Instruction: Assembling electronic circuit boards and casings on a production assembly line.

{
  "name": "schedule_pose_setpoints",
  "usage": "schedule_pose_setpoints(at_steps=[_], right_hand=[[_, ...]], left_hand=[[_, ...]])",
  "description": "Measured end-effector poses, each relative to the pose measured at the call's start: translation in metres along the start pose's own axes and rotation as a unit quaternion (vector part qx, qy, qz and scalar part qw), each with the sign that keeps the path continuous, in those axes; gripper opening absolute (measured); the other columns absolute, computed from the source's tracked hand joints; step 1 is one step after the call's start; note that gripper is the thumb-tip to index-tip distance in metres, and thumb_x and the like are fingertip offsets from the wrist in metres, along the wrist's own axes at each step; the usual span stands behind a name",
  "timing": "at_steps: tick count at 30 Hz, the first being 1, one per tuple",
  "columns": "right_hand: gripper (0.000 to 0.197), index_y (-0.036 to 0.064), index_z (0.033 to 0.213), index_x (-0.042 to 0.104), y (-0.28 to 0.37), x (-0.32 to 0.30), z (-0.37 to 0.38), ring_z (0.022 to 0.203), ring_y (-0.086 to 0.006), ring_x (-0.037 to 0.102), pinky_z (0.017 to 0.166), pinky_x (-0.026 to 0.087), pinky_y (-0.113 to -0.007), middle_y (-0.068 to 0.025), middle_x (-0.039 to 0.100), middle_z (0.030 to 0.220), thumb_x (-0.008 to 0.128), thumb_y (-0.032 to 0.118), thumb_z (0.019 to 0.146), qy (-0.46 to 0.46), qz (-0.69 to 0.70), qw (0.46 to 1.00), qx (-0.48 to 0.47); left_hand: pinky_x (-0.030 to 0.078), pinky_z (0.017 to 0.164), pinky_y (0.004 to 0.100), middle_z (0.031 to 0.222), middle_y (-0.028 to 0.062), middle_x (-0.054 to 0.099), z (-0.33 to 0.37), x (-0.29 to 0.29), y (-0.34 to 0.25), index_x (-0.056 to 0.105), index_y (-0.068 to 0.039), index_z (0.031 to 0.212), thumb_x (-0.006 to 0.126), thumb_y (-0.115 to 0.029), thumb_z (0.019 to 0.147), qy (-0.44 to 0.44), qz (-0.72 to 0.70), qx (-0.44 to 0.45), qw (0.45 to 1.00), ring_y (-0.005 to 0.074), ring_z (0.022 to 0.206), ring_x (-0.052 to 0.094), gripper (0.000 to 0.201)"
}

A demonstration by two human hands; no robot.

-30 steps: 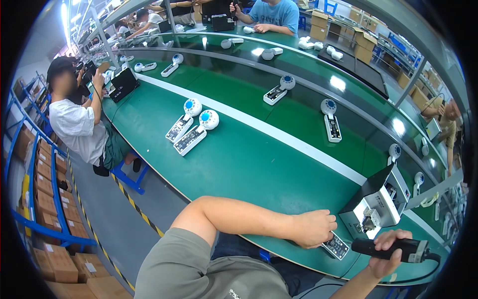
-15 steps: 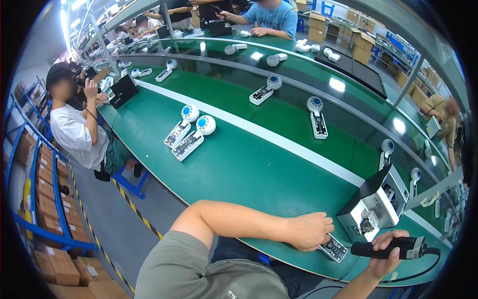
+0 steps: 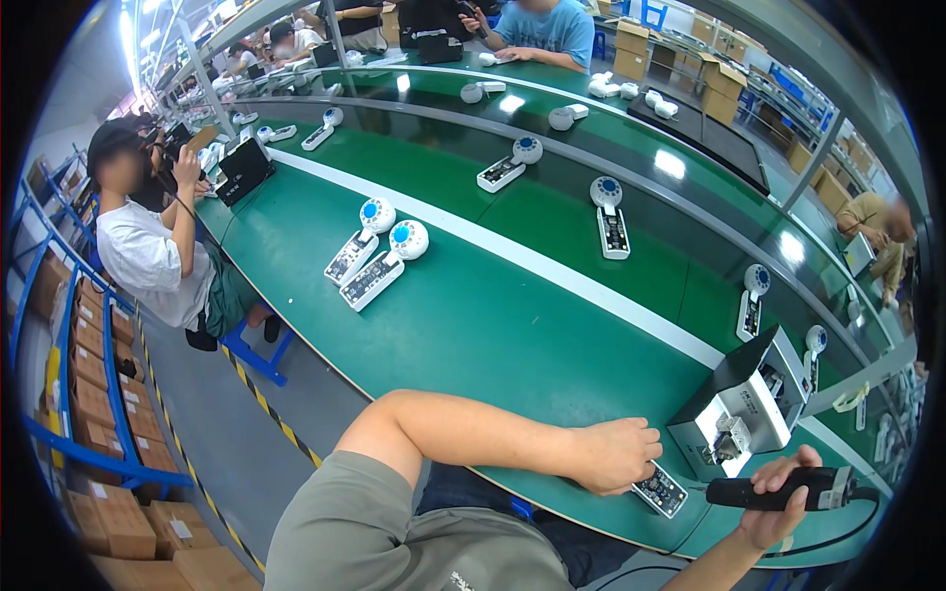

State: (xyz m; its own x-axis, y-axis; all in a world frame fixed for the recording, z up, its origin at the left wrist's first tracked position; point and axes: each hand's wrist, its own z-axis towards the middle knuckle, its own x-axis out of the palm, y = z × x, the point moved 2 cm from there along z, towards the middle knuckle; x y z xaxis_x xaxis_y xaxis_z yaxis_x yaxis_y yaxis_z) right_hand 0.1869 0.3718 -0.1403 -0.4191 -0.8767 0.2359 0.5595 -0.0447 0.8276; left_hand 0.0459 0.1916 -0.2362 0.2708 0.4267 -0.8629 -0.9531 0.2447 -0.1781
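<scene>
My left hand (image 3: pixel 616 458) is closed over one end of a white device with an exposed circuit board (image 3: pixel 662 491), pressing it to the green bench; the covered end is hidden. In my right hand (image 3: pixel 774 507) is a black electric screwdriver (image 3: pixel 729 492), held nearly level with its cable trailing off to the right. The screwdriver's tip end points left toward the board, a short gap away from it. Just beyond both hands stands a black and silver box (image 3: pixel 705 428) with a small metal mechanism on its front.
Two white devices with round heads (image 3: pixel 409 239) lie together farther left on the bench (image 3: pixel 473 345). Beyond a white strip, a green conveyor (image 3: pixel 552 236) carries several similar units. A person in a white shirt (image 3: pixel 148 261) sits at left; others work across the line. Cartons (image 3: pixel 123 522) fill a left-hand rack.
My right hand has drawn the screwdriver slightly right, widening the gap to the board. My left hand stays put. Units on the conveyor have shifted left and away.
</scene>
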Motion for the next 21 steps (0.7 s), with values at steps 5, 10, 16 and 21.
schedule_pose_setpoints(at_steps=[5, 10, 16, 21], right_hand=[[0.04, 0.0027, 0.114, 0.048, 0.008, -0.012, 0.002, 0.058, -0.0098, 0.049, 0.06, 0.041, -0.024, -0.0019, 0.052, 0.07, 0.055, 0.034, 0.09, 0.03, -0.011, 0.999, -0.008], [0.041, 0.004, 0.112, 0.048, 0.016, -0.011, 0.006, 0.059, -0.0109, 0.049, 0.062, 0.042, -0.025, -0.0026, 0.053, 0.072, 0.058, 0.036, 0.089, 0.021, -0.01, 0.999, -0.022], [0.041, 0.0046, 0.112, 0.048, 0.018, -0.009, 0.011, 0.061, -0.0109, 0.049, 0.062, 0.041, -0.025, -0.0024, 0.052, 0.073, 0.058, 0.037, 0.089, 0.027, -0.012, 0.999, -0.042], [0.041, 0.0047, 0.113, 0.048, 0.019, -0.011, 0.011, 0.062, -0.0109, 0.049, 0.063, 0.041, -0.025, -0.0022, 0.052, 0.074, 0.057, 0.037, 0.089, 0.036, -0.005, 0.998, -0.042]], left_hand=[[0.038, 0.073, 0.0343, 0.083, 0.0094, 0.053, -0.001, 0.0, -0.001, 0.061, -0.008, 0.083, 0.061, -0.026, 0.074, 0.009, -0.002, 0.001, 1.0, 0.0244, 0.079, 0.048, 0.021], [0.038, 0.073, 0.0342, 0.083, 0.0094, 0.053, -0.003, 0.001, 0.0, 0.061, -0.007, 0.084, 0.061, -0.026, 0.074, 0.01, 0.002, 0.001, 1.0, 0.0243, 0.08, 0.048, 0.021], [0.038, 0.073, 0.0341, 0.083, 0.0094, 0.054, -0.003, 0.002, 0.001, 0.06, -0.007, 0.084, 0.061, -0.027, 0.074, 0.014, 0.009, -0.001, 1.0, 0.0243, 0.08, 0.048, 0.022], [0.038, 0.073, 0.0341, 0.084, 0.0092, 0.053, -0.001, 0.003, -0.001, 0.06, -0.007, 0.084, 0.061, -0.026, 0.074, 0.015, 0.007, -0.003, 1.0, 0.0242, 0.08, 0.049, 0.022]])
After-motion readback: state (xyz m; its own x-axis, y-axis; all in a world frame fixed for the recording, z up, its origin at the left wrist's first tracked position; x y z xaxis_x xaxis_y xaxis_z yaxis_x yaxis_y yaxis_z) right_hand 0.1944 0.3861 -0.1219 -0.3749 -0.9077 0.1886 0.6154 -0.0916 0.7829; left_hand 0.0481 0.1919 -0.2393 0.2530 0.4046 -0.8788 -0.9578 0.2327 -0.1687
